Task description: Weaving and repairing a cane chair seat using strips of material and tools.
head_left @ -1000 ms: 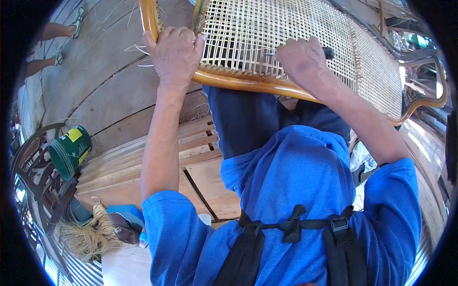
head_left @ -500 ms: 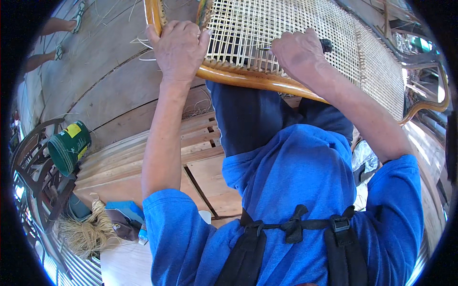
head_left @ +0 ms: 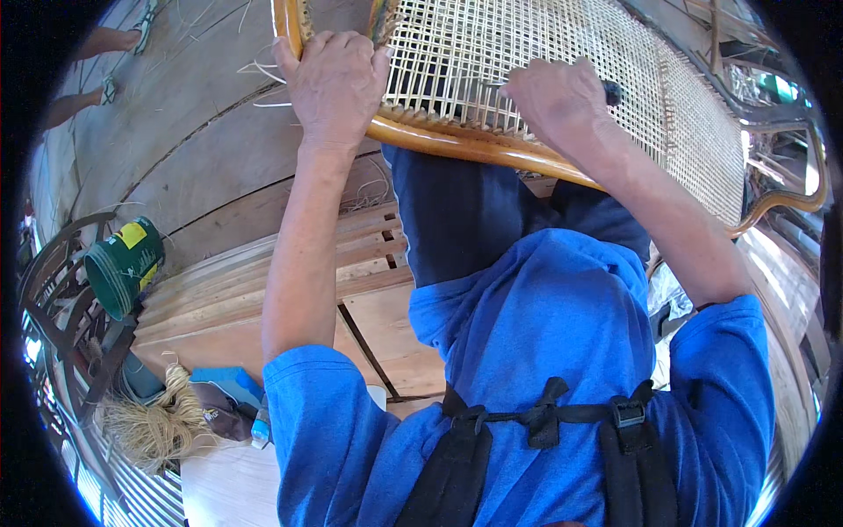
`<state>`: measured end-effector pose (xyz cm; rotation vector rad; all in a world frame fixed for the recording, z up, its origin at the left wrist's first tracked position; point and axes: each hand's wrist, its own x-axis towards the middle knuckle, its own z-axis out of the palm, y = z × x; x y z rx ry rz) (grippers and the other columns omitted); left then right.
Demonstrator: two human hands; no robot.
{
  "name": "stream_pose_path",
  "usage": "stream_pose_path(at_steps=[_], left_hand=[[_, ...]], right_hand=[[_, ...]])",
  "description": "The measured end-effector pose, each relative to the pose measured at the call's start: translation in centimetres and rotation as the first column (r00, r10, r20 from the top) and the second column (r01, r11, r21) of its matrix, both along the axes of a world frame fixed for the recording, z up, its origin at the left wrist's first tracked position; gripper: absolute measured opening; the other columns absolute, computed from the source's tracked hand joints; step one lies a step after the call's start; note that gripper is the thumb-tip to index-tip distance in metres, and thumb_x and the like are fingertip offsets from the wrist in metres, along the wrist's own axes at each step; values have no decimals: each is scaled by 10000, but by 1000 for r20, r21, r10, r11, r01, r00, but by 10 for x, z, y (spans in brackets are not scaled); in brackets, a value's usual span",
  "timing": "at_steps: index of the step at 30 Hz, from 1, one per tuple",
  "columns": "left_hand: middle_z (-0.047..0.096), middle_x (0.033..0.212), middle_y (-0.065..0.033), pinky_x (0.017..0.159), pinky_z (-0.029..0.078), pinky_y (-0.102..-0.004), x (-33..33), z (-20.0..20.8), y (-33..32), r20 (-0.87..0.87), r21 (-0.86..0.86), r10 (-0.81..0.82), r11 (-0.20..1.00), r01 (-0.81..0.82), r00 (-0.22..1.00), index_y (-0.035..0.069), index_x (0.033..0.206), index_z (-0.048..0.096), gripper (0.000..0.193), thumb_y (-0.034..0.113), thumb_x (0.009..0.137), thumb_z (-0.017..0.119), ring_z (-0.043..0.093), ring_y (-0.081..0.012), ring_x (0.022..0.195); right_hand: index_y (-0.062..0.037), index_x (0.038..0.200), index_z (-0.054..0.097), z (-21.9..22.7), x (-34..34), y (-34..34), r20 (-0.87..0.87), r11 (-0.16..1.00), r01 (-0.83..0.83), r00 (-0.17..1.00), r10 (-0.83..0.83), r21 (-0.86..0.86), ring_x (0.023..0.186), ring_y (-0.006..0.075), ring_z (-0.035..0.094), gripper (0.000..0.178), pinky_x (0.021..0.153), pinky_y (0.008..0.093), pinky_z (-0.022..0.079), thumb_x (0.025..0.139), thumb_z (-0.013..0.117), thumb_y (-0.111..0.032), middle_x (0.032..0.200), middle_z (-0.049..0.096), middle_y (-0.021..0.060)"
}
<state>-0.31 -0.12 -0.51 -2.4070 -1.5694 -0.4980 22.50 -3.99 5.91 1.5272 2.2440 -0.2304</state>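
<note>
A woven cane panel (head_left: 518,44) in a glossy golden-brown wooden chair frame (head_left: 492,145) lies across my lap. My left hand (head_left: 338,88) is closed over the frame at its near left corner. Over the weave, my right hand (head_left: 562,97) is wrapped around an awl. The awl's black handle (head_left: 612,92) sticks out on the right of the fist, and its thin metal shaft points left, across the cane strands. Whether the tip passes under a strand is too fine to make out. Loose strand ends (head_left: 268,75) poke out left of my left hand.
A green bucket (head_left: 110,281) lies tipped at the left beside dark wooden chair parts (head_left: 53,290). Below it are a bundle of pale cane fibre (head_left: 154,422) and a dark cap (head_left: 228,413). Another person's feet (head_left: 105,92) show at upper left. A wooden bench (head_left: 255,307) stands beside my leg.
My right hand with the awl has shifted slightly to the right over the weave. My left hand keeps its place on the frame.
</note>
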Motion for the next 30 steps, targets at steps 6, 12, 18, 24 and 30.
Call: stream_pose_path(at_steps=[6, 12, 18, 24, 30], left_hand=[[649, 863, 17, 936, 265, -503, 1, 3, 0, -42, -23, 6, 1000, -7, 999, 131, 813, 632, 248, 366, 836, 558, 585, -176, 912], [651, 867, 19, 927, 271, -491, 1, 2, 2, -38, -29, 20, 999, -21, 999, 134, 802, 642, 248, 367, 830, 562, 583, -178, 912], [635, 756, 2, 906, 272, -489, 3, -2, 4, 52, 82, -19, 997, 15, 998, 115, 672, 620, 225, 265, 822, 545, 575, -179, 830], [619, 728, 7, 886, 283, -466, 1, 2, -1, 50, 59, -11, 998, 8, 999, 121, 659, 611, 220, 276, 812, 576, 565, -179, 803], [612, 742, 11, 916, 277, -479, 0, -1, -5, 123, 55, -35, 998, 28, 992, 130, 693, 611, 200, 293, 806, 597, 565, -179, 813]], right_hand=[[-109, 846, 678, -4, -3, 10, -13, 997, 25, 1000, -26, -74, 812, 242, 660, 173, 742, 408, 419, 815, 508, -103, 851, 681, 90], [-120, 857, 687, -6, -14, 16, 27, 996, -2, 1000, 4, -93, 838, 241, 659, 168, 756, 403, 423, 830, 522, -132, 871, 684, 69], [-117, 866, 684, -11, -12, 28, -42, 998, -40, 998, 38, -52, 838, 239, 658, 164, 737, 387, 423, 805, 531, -112, 879, 684, 65], [-114, 874, 687, -3, -23, 13, -7, 995, 10, 1000, -11, -94, 849, 232, 662, 167, 758, 381, 422, 817, 530, -116, 892, 685, 78], [-117, 902, 684, -4, -40, 25, 0, 991, 13, 1000, -13, -133, 858, 218, 660, 159, 799, 387, 410, 840, 539, -141, 887, 688, 47]])
